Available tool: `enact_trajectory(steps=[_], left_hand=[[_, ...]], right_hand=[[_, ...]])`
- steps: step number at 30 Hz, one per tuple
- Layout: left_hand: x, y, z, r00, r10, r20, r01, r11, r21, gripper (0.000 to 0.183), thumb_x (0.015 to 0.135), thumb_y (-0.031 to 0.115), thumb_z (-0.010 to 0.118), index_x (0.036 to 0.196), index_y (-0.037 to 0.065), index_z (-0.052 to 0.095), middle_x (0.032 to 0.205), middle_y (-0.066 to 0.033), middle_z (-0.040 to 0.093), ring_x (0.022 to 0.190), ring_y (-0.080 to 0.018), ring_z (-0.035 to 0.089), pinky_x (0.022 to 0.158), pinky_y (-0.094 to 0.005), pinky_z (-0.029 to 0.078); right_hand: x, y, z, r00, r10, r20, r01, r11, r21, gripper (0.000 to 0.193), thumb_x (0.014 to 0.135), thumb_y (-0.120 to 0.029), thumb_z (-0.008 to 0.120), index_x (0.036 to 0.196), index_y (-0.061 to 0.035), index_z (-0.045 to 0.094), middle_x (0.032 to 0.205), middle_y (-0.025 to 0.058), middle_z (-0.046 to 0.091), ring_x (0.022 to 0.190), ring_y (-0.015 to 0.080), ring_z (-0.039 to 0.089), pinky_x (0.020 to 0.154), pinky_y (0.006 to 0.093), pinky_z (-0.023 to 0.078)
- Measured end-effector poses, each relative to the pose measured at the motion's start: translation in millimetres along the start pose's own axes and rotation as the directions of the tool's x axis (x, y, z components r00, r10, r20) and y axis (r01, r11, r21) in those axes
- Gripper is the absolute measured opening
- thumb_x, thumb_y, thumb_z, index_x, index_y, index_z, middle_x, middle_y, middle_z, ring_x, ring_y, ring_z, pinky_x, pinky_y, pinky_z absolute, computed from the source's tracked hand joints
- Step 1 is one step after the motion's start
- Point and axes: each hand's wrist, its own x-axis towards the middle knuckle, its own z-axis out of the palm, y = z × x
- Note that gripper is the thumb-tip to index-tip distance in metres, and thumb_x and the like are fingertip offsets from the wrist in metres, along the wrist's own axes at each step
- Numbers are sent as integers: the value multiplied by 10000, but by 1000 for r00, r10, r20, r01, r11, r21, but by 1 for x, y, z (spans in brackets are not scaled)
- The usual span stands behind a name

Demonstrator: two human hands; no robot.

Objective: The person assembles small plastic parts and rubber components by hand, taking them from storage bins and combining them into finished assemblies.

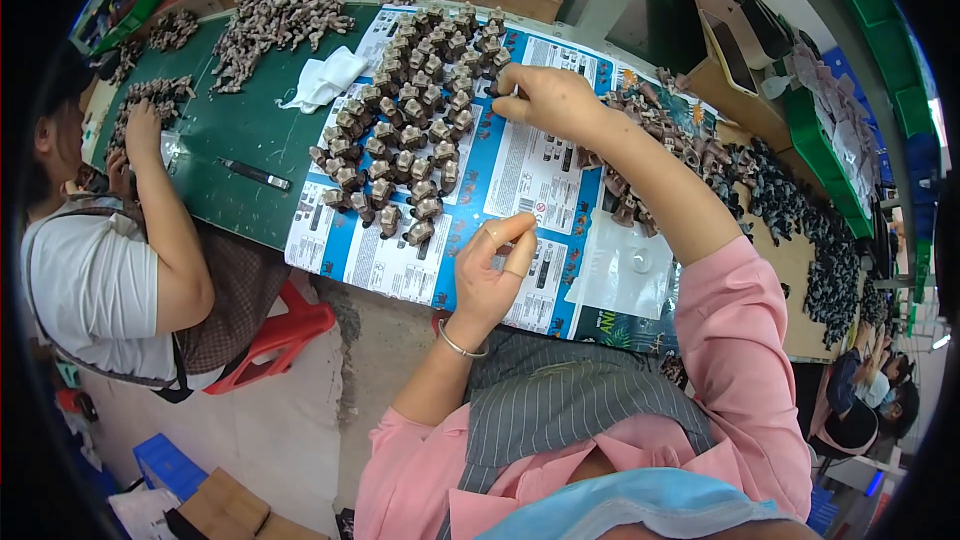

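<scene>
Many small brown-grey plastic figures (405, 135) stand upright, close together, on printed sheets (525, 175) in blue and white. At the right edge of this group, my right hand (550, 100) has its thumb and forefinger curled around one small figure, partly hidden by the fingertips. Nearer to me, my left hand (492, 275) is raised over the sheets' front edge, with thumb and fingertips brought together. Whatever it may hold is too small or hidden to make out. Finger covers show on some of its fingertips.
Loose brown parts (650, 130) and dark parts (800, 200) lie heaped to the right, by a clear plastic bag (625, 260). On the green table are a pile of figures (275, 25), a white cloth (325, 78) and a cutter knife (255, 174). A co-worker (110, 280) sits at left.
</scene>
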Motion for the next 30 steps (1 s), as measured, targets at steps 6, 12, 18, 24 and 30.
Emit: enact_trajectory(steps=[6,12,18,24,30], left_hand=[[0,1,0,1000,17,6,-17,1000,-4,208,864,-6,681,1063,53,691,969,-64,708,811,-128,651,689,-245,517],[-2,-7,1,1000,-4,22,4,1000,20,242,892,-11,657,1129,35,680,980,-44,698,795,-82,613,704,-215,492],[-1,-6,2,996,-91,10,91,995,-36,223,902,23,681,1124,6,677,1014,-26,669,851,-65,601,758,-204,486],[2,-9,4,973,-195,120,194,981,25,112,838,57,746,944,28,720,873,-49,705,758,-90,636,694,-223,504],[72,15,47,868,225,442,-429,789,439,266,882,43,653,1147,47,647,1087,-141,665,966,-298,644,814,-336,520]], right_hand=[[5,-2,9,994,-32,-100,31,999,-7,293,851,-365,646,981,-102,648,884,96,708,818,288,682,721,406,525],[-8,7,-3,967,-65,-246,61,998,-23,311,888,-396,617,1040,-128,659,878,98,710,819,292,688,718,407,529],[-91,25,-51,945,82,-317,-62,995,73,292,910,-361,633,1081,-127,666,948,56,697,834,201,668,726,313,501],[-245,83,-58,825,382,-417,-178,876,449,197,914,-183,658,1060,-51,669,927,64,676,847,163,667,728,297,508],[-382,125,-26,619,576,-534,-518,811,274,184,895,-164,670,1034,-43,658,959,89,655,906,244,650,790,330,494]])
